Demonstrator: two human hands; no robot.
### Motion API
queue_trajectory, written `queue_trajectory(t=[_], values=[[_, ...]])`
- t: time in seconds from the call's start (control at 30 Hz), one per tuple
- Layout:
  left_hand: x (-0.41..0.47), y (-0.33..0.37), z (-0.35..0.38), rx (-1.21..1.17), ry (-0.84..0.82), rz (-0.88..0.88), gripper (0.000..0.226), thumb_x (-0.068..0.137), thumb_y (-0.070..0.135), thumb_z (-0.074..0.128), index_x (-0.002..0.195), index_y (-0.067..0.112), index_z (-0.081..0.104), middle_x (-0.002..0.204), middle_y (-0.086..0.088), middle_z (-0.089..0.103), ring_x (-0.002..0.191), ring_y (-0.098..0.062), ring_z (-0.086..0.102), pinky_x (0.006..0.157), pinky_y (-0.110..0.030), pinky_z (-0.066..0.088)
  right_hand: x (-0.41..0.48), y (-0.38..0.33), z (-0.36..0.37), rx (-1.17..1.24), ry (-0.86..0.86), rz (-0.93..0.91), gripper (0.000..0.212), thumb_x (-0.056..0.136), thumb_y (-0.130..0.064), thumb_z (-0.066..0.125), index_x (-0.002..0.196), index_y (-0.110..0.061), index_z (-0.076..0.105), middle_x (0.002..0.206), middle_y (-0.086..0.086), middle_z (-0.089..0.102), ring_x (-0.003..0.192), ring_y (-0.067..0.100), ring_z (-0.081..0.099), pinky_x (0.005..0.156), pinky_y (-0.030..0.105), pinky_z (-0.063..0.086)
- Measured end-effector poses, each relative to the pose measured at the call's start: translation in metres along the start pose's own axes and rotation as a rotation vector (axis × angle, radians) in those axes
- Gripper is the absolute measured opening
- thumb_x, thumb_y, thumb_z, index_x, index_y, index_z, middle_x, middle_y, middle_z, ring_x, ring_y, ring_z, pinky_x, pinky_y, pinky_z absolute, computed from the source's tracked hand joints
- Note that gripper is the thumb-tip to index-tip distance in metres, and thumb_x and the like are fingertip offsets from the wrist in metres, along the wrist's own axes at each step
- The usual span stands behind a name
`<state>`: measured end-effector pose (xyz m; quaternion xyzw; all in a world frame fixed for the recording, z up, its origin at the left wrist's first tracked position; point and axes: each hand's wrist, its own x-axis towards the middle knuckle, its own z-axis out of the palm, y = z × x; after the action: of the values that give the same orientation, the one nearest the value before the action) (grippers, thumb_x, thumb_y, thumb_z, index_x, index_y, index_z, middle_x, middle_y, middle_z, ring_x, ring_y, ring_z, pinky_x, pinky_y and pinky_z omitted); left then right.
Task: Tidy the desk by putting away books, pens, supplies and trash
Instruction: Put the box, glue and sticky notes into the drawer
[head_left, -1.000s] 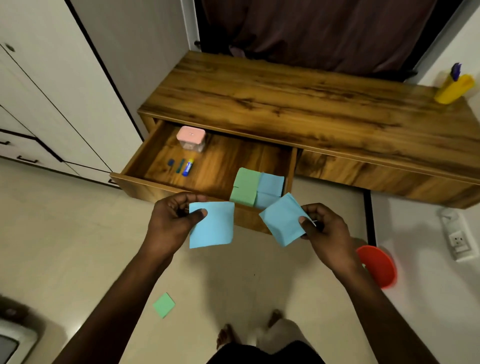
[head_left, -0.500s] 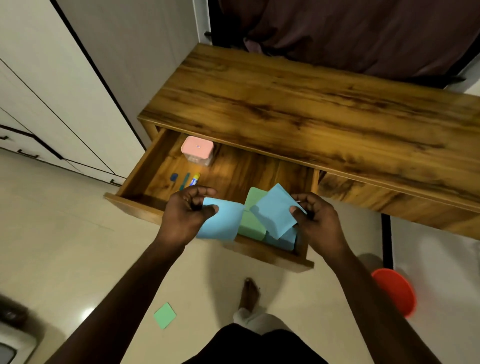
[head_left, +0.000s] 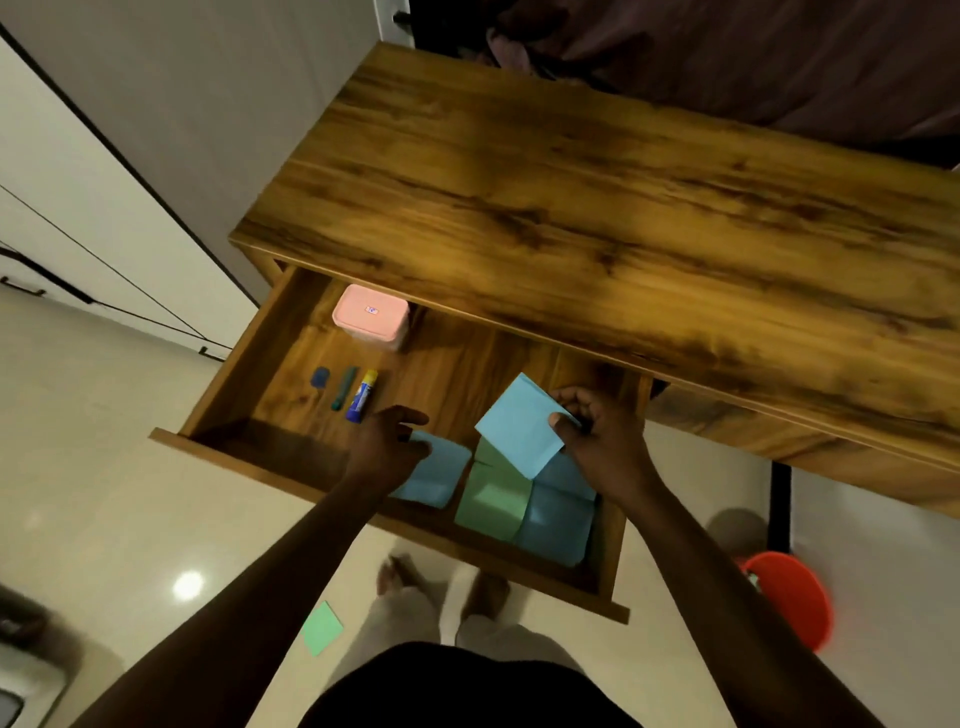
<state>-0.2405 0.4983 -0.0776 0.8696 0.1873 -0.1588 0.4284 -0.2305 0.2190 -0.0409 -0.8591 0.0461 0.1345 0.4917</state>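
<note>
Your right hand (head_left: 597, 441) pinched a blue note (head_left: 519, 426) by its right edge, tilted, just above the green stack (head_left: 491, 501) and blue stack (head_left: 556, 519) in the front right corner of the drawer (head_left: 218, 405). Your left hand (head_left: 387, 452) lay over a second blue sheet (head_left: 439, 478) just left of the stacks. Pinching or only resting, couldn't tell. The blue stack sat below the held note, right hand nearer. Drawer wall close on the right, roomier to the left.

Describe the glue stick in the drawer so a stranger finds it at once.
Find the wooden desk and its open drawer. Nearer than the pink box, three small things lie side by side on the drawer floor. The glue stick is the rightmost, blue with a yellow end; its neighbours are a blue piece and a teal pen.
</note>
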Motion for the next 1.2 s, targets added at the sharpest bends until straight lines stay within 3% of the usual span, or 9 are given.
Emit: queue_trajectory(t=[0.1, 0.2, 0.33, 0.43, 0.7, 0.93, 1.2], values=[[0.018, -0.012, 0.009, 0.009, -0.054, -0.073, 0.038, 0.077, 0.011, 0.084, 0.112, 0.019, 0.07, 0.084, 0.001, 0.062, 0.068, -0.006, 0.058, 0.058, -0.018, 0.044, 0.017, -0.004, 0.013, -0.045, -0.026, -0.006, 0.023, 0.098, -0.026, 0.065, 0.121, -0.026, 0.064, 0.118, -0.006, 0.07, 0.107, 0.009, 0.066, 0.082, 0.026, 0.056], [0.028, -0.022, 0.009, 0.082, -0.132, -0.095, 0.04, 0.078, 0.016, 0.084, 0.114, 0.022, 0.068, 0.097, -0.001, 0.064, 0.074, -0.007, 0.06, 0.061, -0.021, 0.047, 0.037, -0.011, 0.027, -0.066, -0.055, 0.01, 0.022, 0.098, -0.023, 0.065, 0.12, -0.024, 0.065, 0.116, -0.006, 0.07, 0.106, 0.01, 0.067, 0.084, 0.032, 0.059], [0.032, -0.037, 0.009, 0.328, -0.155, -0.002, 0.054, 0.08, 0.037, 0.081, 0.128, 0.023, 0.061, 0.124, 0.0, 0.059, 0.11, -0.018, 0.059, 0.087, -0.029, 0.049, 0.072, -0.021, 0.053, -0.173, -0.109, 0.003, 0.021, 0.097, -0.017, 0.065, 0.118, -0.019, 0.067, 0.11, -0.008, 0.068, 0.1, 0.009, 0.063, 0.082, 0.025, 0.05], [0.034, -0.04, 0.009, 0.421, -0.154, 0.015, 0.057, 0.08, 0.046, 0.08, 0.125, 0.017, 0.06, 0.127, -0.001, 0.058, 0.11, -0.02, 0.057, 0.084, -0.029, 0.047, 0.097, -0.021, 0.075, -0.195, -0.17, 0.005, 0.021, 0.095, -0.011, 0.065, 0.116, -0.015, 0.067, 0.103, -0.006, 0.065, 0.104, 0.018, 0.066, 0.078, 0.023, 0.044], [0.036, -0.04, 0.017, 0.43, -0.157, -0.036, 0.057, 0.078, 0.033, 0.083, 0.124, 0.02, 0.051, 0.122, -0.002, 0.058, 0.095, -0.009, 0.046, 0.071, -0.023, 0.038, 0.122, -0.006, 0.107, -0.354, -0.295, 0.014, 0.033, 0.095, -0.017, 0.067, 0.128, -0.018, 0.062, 0.128, 0.004, 0.067, 0.118, 0.024, 0.062, 0.085, 0.028, 0.049], [0.035, -0.038, 0.022, 0.41, -0.187, -0.037, 0.07, 0.078, 0.028, 0.083, 0.134, 0.02, 0.041, 0.125, -0.005, 0.057, 0.109, -0.021, 0.058, 0.073, -0.027, 0.046, 0.115, 0.006, 0.114, -0.725, -0.29, -0.178, 0.059, 0.08, -0.038, 0.082, 0.132, -0.026, 0.057, 0.137, 0.002, 0.054, 0.126, 0.028, 0.052, 0.1, 0.041, 0.048], [0.031, -0.039, 0.024, 0.359, -0.188, -0.029, 0.07, 0.081, 0.024, 0.08, 0.136, 0.025, 0.037, 0.129, -0.004, 0.054, 0.108, -0.018, 0.056, 0.068, -0.024, 0.045, 0.107, 0.011, 0.115, -0.789, -0.288, -0.24, 0.06, 0.082, -0.039, 0.08, 0.135, -0.026, 0.055, 0.134, 0.001, 0.054, 0.123, 0.026, 0.054, 0.099, 0.039, 0.048]])
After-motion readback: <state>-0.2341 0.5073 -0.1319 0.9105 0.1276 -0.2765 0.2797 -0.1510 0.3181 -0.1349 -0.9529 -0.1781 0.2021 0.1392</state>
